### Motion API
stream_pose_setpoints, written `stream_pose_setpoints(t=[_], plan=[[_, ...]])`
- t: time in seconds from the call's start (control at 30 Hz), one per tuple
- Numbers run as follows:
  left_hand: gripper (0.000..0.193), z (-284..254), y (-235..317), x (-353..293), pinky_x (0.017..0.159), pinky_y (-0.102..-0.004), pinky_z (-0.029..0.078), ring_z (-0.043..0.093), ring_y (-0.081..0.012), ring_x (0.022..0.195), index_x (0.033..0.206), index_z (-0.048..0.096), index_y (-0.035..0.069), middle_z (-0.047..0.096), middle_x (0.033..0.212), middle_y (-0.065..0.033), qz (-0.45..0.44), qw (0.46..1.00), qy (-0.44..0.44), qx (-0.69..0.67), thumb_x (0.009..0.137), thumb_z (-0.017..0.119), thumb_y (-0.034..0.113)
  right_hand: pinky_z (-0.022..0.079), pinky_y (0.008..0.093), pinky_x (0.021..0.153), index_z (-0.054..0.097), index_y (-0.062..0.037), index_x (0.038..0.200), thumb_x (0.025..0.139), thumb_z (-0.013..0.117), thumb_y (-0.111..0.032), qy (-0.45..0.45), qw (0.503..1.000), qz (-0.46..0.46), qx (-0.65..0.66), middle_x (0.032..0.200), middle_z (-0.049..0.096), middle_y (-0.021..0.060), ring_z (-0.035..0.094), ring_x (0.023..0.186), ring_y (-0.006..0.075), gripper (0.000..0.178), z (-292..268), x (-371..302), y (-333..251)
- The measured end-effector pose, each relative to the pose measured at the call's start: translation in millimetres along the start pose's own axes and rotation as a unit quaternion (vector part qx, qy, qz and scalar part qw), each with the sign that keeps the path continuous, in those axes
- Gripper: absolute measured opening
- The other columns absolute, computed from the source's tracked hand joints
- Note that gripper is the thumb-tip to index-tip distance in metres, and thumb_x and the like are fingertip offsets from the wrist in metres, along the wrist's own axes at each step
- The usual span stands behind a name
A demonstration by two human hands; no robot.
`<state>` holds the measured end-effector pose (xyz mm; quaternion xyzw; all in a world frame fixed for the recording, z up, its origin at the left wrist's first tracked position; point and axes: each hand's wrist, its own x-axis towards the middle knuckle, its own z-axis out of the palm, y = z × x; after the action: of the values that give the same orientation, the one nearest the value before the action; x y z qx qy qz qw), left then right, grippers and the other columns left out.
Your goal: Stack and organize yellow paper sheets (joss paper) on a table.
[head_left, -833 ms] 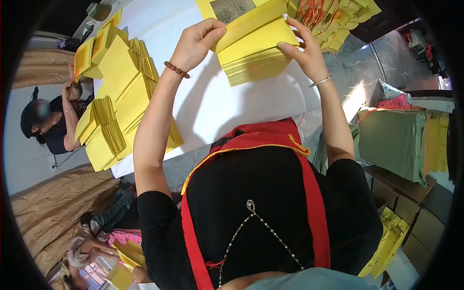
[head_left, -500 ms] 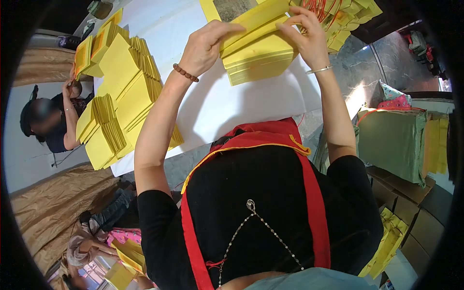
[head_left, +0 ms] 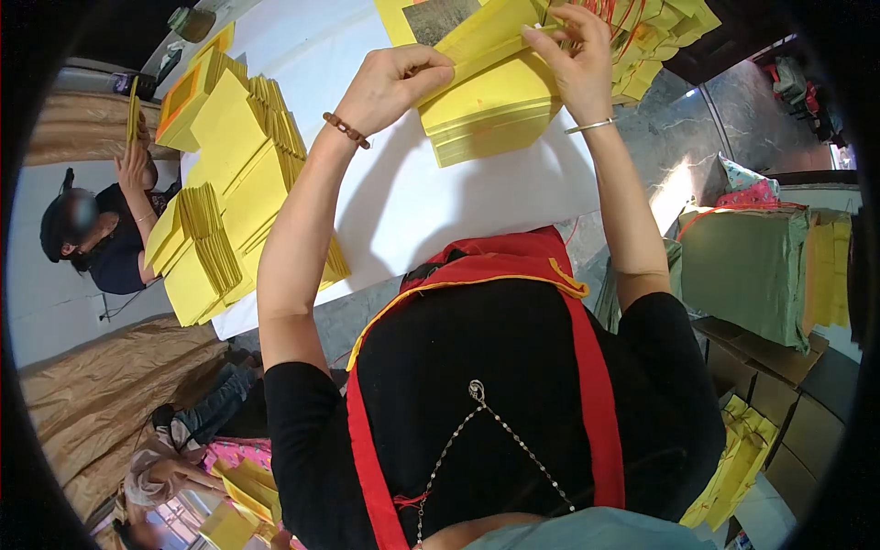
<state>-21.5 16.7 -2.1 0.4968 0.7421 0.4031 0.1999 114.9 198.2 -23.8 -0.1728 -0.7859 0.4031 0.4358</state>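
Observation:
At the top of the head view, a stack of yellow paper (head_left: 495, 128) rests on the white-covered table. Across its upper side lies a folded yellow paper sheet (head_left: 490, 50), slanting up to the right. My left hand (head_left: 390, 87), with a brown bead bracelet, pinches the sheet's left end between thumb and fingers. At its right end my right hand (head_left: 582, 69), wearing a silver bangle, has its thumb on the folded edge and its fingers curled round it. Behind the sheet lies a flat yellow piece with a dark grey-brown rectangle (head_left: 435, 20).
Fanned stacks of yellow paper pieces (head_left: 243, 156) cover the table's left side. Red cords (head_left: 628, 23) lie over yellow bags at the top right. A co-worker (head_left: 115, 229) sits at the left. A green wrapped bale (head_left: 742, 270) stands to the right, near cardboard boxes (head_left: 775, 376).
Both my hands have moved slightly to the left, and the sheet's folded flap has shifted between them. The co-worker has lifted a yellow piece off the stack at the left.

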Motion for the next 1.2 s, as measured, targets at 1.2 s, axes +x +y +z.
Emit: stream_pose_setpoints(t=[1.2], plan=[[0.019,-12,6,7,0.058,-0.0229,0.04,0.045,-0.0067,0.064,0.091,0.057,0.0,0.051,0.068,0.0014,0.053,0.991,-0.105,0.071,0.09,0.05,0.017,0.031,0.0196,0.058,0.048,-0.0079,0.119,0.094,0.037,-0.04,-0.042,0.975,0.142,0.168,0.083,0.057,-0.0023,0.042,0.066,0.0043,0.043,-13,-24,23]])
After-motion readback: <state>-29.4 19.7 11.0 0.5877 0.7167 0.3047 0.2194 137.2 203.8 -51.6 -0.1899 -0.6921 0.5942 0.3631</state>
